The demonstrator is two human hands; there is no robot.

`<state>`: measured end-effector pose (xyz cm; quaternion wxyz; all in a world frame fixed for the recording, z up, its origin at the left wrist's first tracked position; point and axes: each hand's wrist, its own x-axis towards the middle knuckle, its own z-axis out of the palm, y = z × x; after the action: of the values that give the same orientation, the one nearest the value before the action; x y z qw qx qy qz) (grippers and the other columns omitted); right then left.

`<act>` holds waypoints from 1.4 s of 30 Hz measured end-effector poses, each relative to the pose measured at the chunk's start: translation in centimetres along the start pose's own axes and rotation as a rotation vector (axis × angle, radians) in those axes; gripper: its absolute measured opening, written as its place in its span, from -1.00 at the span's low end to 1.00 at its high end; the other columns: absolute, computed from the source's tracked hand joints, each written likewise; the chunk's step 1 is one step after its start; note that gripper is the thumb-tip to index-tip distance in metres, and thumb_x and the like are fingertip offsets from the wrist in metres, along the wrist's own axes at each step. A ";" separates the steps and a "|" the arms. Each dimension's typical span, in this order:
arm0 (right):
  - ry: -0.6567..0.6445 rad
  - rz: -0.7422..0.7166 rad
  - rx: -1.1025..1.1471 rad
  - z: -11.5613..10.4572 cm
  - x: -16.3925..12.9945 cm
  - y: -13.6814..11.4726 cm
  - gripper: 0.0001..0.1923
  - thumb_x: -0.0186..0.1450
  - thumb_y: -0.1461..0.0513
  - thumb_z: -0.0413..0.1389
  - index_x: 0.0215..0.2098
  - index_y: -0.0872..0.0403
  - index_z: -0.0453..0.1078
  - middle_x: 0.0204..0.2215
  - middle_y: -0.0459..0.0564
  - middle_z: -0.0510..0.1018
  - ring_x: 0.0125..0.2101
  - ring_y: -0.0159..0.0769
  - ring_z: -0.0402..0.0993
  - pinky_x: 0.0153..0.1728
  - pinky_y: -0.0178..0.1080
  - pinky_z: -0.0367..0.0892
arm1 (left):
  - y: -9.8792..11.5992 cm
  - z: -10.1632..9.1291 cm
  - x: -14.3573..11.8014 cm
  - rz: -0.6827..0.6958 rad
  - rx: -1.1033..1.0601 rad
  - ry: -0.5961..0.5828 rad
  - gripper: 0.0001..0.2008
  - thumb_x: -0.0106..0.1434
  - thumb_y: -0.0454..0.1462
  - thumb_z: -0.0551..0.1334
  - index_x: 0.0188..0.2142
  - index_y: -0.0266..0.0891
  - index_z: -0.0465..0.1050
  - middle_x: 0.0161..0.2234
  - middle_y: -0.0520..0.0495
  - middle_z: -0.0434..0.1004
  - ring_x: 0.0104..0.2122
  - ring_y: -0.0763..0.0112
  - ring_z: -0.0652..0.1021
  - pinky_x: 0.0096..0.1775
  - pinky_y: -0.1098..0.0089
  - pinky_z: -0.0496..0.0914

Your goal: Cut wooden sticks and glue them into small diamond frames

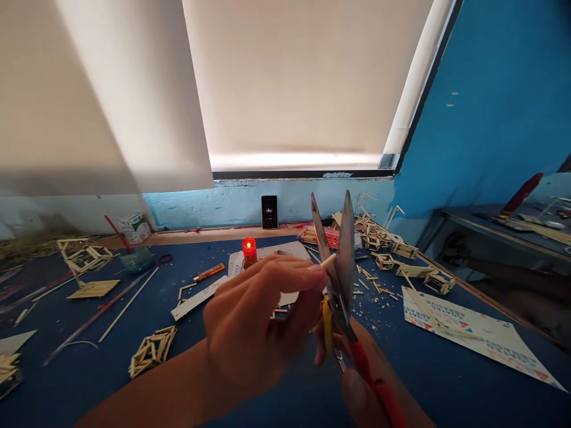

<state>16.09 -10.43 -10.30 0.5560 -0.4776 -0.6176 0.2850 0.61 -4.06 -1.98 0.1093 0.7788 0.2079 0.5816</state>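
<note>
My left hand point(254, 321) pinches a thin pale wooden stick point(329, 260), its tip poking out past the fingers. That tip lies between the parted blades of a pair of scissors point(344, 255). Wrapped round the red and yellow handles, my right hand point(357, 374) holds the scissors with the points upward. Most of the stick is hidden by my left fingers. Just behind the left hand burns a small red candle point(250, 251).
Stick structures point(388, 238) crowd the back right, with cut bits scattered nearby. Printed abrasive paper point(477, 333) lies at right. On the left are a stick bundle point(153, 352), a glass jar point(137, 260) and a lighter point(209, 273). A phone point(269, 212) leans at the wall.
</note>
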 end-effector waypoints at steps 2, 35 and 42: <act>0.010 0.013 0.008 0.2 0.3 -1.0 -0.49 0.32 -0.28 0.07 -0.25 -0.08 0.48 -0.42 0.03 0.53 -0.42 -0.08 0.50 -0.42 -0.14 0.42 | 0.2 0.1 0.1 0.033 0.034 0.006 -0.78 0.31 -0.43 0.37 -0.26 -0.05 0.48 -0.37 0.10 0.74 -0.37 0.38 0.72 -0.31 0.39 0.62; 0.029 0.108 -0.004 -0.8 0.1 2.7 -0.46 0.18 -0.32 0.19 -0.30 -0.08 0.51 -0.44 0.03 0.53 -0.43 -0.05 0.49 -0.40 -0.13 0.47 | 0.0 0.1 0.8 -0.512 -0.444 -0.270 -0.78 0.37 -0.30 0.34 -0.44 -0.21 0.48 -0.54 0.09 0.57 -0.54 0.55 0.56 -0.49 0.60 0.44; 0.011 0.031 -0.180 -0.4 0.3 2.4 -0.43 0.26 -0.35 0.08 -0.29 -0.06 0.43 -0.41 0.03 0.51 -0.40 -0.06 0.49 -0.34 -0.10 0.50 | -0.2 -0.1 0.5 -0.457 -0.358 -0.297 -0.77 0.38 -0.32 0.30 -0.44 -0.21 0.42 -0.50 0.10 0.53 -0.50 0.55 0.48 -0.43 0.55 0.40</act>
<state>17.16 -9.31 -12.20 0.5098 -0.5368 -0.6301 0.2345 0.59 -3.67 -1.65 0.4013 0.7569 0.2536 0.4492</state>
